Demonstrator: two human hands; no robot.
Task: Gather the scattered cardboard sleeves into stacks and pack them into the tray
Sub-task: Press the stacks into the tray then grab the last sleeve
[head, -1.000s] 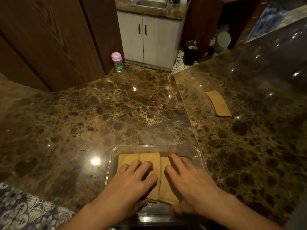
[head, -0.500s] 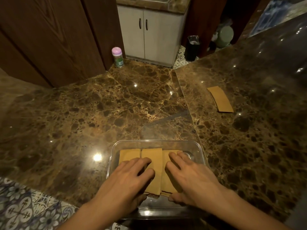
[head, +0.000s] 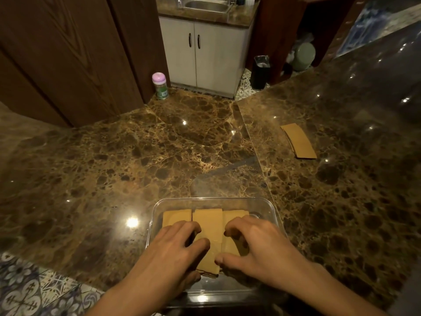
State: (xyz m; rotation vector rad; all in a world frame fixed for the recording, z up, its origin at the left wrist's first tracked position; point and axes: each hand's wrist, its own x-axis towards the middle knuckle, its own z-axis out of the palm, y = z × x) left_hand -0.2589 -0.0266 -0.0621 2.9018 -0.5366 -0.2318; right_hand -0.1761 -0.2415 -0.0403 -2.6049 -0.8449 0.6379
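**Both hands set on sleeves in the tray**

At the near left, patterned floor tiles (head: pixel 27 288) are seen below the table edge. Two bare forearms are extended from the bottom of the view over a clear plastic tray (head: pixel 272 207), which is placed at the near edge of the brown marble table (head: pixel 114 167).

Three stacks of cardboard sleeves are laid side by side in the tray: a left stack (head: pixel 176 216), a middle stack (head: pixel 208 222) and a right stack (head: pixel 232 215). The left hand (head: pixel 173 252) is held over the left stack, with its fingers curled and its thumb laid on the middle stack. The right hand (head: pixel 259 245) is arched over the right stack, fingers curled downward, with its thumb brought against the near end of the middle stack. The grip of each hand is half closed on the cardboard, but whether any stack is actually pinched cannot be told.

Farther off to the right, well apart from the tray, a loose stack of sleeves (head: pixel 298 141) is left lying flat on the table. At the far edge a small bottle with a pink cap (head: pixel 160 86) is stood beside a dark wooden panel (head: pixel 68 53). Beyond it, a white cabinet (head: pixel 205 55) under a steel sink (head: pixel 205 5) and a black bin (head: pixel 260 73) are seen.
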